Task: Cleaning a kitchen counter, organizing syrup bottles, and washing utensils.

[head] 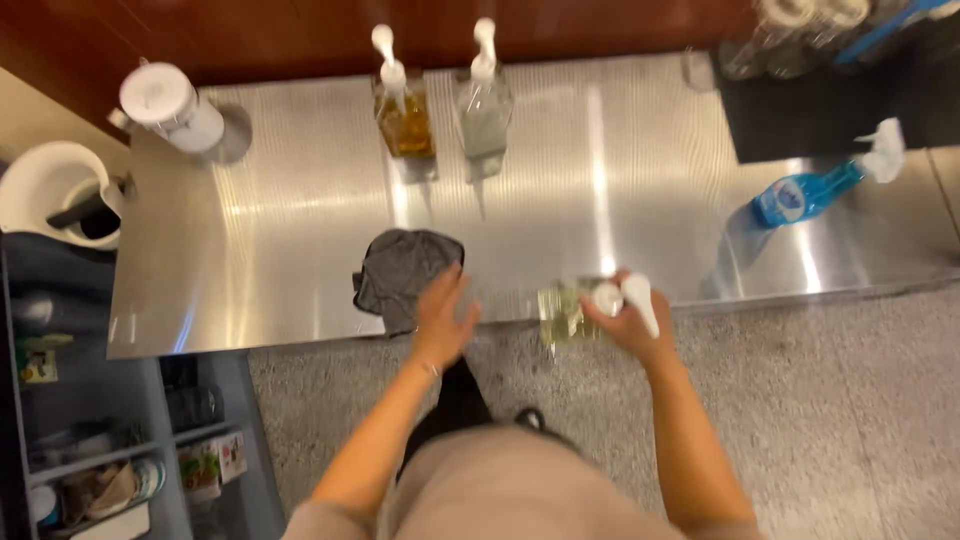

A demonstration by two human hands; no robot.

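My right hand (628, 322) grips a clear pump bottle (566, 311) with pale yellow liquid and a white pump head, held at the front edge of the steel counter (300, 210). My left hand (444, 318) hangs open just right of a crumpled grey cloth (399, 272) lying on the counter near its front edge, fingertips close to the cloth. Two more pump bottles stand at the back: an amber one (404, 112) and a clear one (484, 110).
A blue spray bottle (812, 190) lies at the right. A white-lidded jar (172, 106) sits back left, beside a white bucket (50, 185). A dark mat (830, 100) with clear containers is back right. Shelves with items stand lower left; speckled floor lies below.
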